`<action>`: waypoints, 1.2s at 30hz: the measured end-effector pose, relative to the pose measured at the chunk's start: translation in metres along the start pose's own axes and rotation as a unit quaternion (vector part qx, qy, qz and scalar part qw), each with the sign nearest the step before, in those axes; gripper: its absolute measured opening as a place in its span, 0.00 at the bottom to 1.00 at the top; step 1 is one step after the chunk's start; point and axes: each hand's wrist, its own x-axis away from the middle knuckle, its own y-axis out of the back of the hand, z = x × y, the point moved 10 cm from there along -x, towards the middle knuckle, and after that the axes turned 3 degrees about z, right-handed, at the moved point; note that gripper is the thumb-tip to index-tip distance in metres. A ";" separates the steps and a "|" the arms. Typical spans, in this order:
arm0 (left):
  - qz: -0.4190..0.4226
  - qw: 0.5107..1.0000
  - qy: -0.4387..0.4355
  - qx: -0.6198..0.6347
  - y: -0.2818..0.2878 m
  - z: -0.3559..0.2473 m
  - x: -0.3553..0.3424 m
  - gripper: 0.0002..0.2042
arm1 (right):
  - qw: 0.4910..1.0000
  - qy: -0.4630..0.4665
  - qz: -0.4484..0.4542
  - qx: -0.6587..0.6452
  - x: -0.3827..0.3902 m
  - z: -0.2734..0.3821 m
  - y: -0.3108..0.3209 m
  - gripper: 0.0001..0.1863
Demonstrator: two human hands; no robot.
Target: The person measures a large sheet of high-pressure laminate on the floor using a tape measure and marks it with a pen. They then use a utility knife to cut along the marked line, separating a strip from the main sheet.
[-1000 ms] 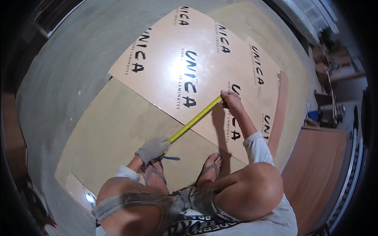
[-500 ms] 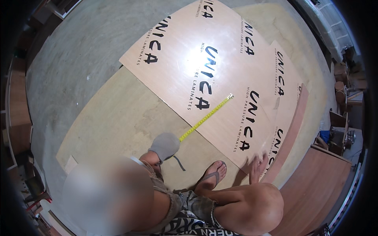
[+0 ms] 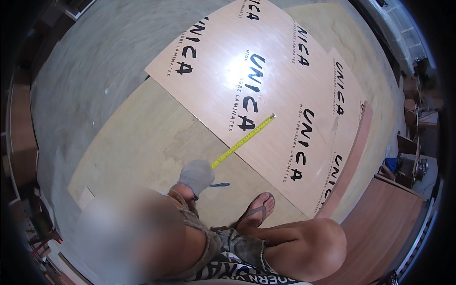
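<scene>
My left hand [image 3: 195, 175], in a grey glove, is closed around a tape measure, whose case is hidden in the fingers. From it the yellow tape measure blade [image 3: 244, 141] runs up and right across the near edge of a pale pink laminate sheet [image 3: 209, 90] with dark lettering. The metal hook end lies over the sheet's middle. A dark strap [image 3: 220, 185] sticks out beside the glove. My right hand is out of the picture, with my right knee at the lower right.
Beneath the sheet lies a larger tan board [image 3: 137, 128] on the grey floor. A narrow reddish strip [image 3: 346, 166] rests along the right side of the laminate. Brown panels [image 3: 384, 213] stand at the right. My sandalled foot [image 3: 262, 206] is on the tan board.
My left hand and the tape have shifted slightly left, the hook end moving a little left with them. My right hand, earlier by the sheet's near right corner, has left the picture.
</scene>
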 end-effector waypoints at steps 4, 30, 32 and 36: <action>-0.017 0.999 -0.037 -0.014 0.003 -0.006 0.000 0.13 | 0.990 -0.047 -0.088 -0.098 0.002 -0.064 -0.038 0.17; -0.082 0.994 -0.071 0.005 0.001 -0.032 0.000 0.25 | 0.890 0.213 -0.364 -0.171 -0.401 -0.115 0.099 0.17; -0.083 0.992 -0.093 -0.026 0.005 -0.047 0.003 0.29 | 0.893 0.206 -0.361 -0.172 -0.403 -0.116 0.099 0.17; -0.031 0.989 -0.076 -0.123 0.007 -0.056 -0.004 0.38 | 0.897 0.188 -0.362 -0.172 -0.403 -0.116 0.099 0.18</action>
